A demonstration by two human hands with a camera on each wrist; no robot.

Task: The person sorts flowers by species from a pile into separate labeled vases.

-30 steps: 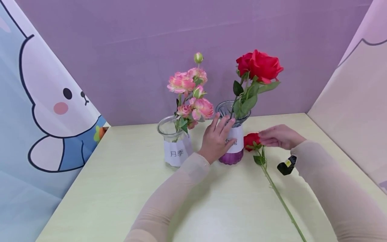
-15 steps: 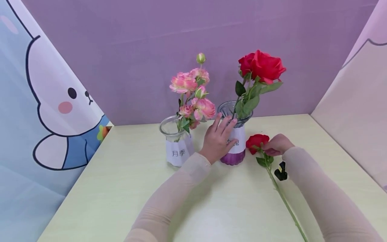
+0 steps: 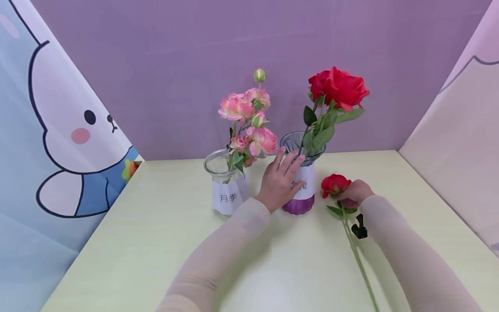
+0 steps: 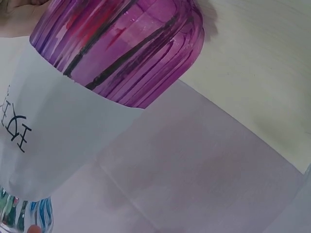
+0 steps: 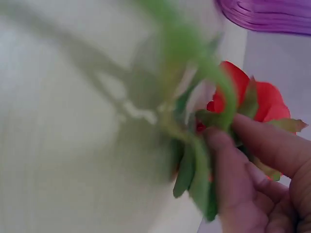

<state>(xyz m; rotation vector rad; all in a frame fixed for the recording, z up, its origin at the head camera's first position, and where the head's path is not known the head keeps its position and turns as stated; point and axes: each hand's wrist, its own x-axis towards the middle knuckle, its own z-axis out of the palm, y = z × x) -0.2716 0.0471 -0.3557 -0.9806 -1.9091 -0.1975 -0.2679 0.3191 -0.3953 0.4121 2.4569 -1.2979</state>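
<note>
My left hand (image 3: 277,182) rests with spread, fairly straight fingers against the left side of a glass vase (image 3: 299,206), purple at its base, with a white paper label. Two large red roses (image 3: 343,89) with green leaves stand in this vase. The left wrist view shows the vase's purple base (image 4: 131,53) close up, with a fingertip (image 4: 34,228) near the rim. To the right, my right hand (image 3: 356,192) pinches another red rose (image 3: 334,185) just under its bloom. In the right wrist view, thumb and finger pinch the green stem (image 5: 226,104).
Left of my left hand, a clear glass vase (image 3: 220,162) with a white label holds pink flowers (image 3: 262,139). A purple wall (image 3: 175,86) stands behind the pale table (image 3: 128,242). A printed cartoon panel (image 3: 78,151) stands at the left, a pale panel (image 3: 464,143) at the right.
My right hand has shifted from beside the lying rose's bloom down to its stem and now pinches it. The bloom has moved slightly right and turned. My left hand stays on the vase.
</note>
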